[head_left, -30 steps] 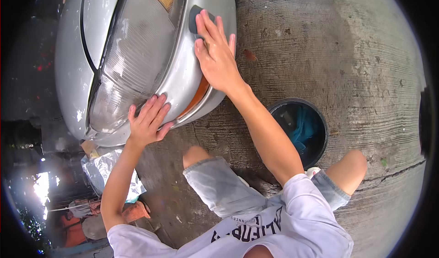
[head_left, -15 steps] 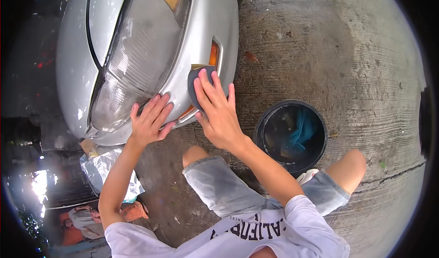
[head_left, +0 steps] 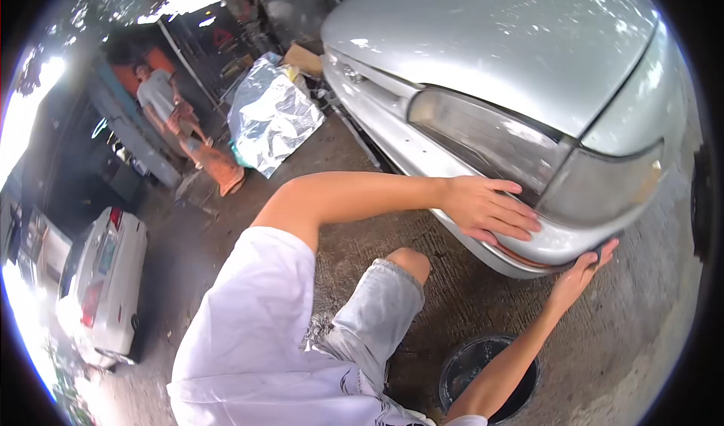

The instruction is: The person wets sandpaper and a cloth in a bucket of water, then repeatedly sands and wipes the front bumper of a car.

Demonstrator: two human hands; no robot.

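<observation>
The front corner of a silver car is before me, with its headlight and corner lamp above the bumper. My left hand lies on the bumper just below the lamps, fingers stretched out and holding nothing. Farther round the corner, my right hand presses a dark grey piece of sandpaper against the bumper's side; only a sliver of it shows past the fingers. Between the hands, a thin orange lamp runs along the bumper.
A black bucket stands under my right forearm, partly covered by it. Crumpled silver sheeting and cardboard lie beyond the car's front. A person stands behind at the left; a white car is parked there.
My view has swung left, bringing the background person and white car into clearer sight. Both hands still touch the bumper; the sandpaper is now mostly hidden by my right hand.
</observation>
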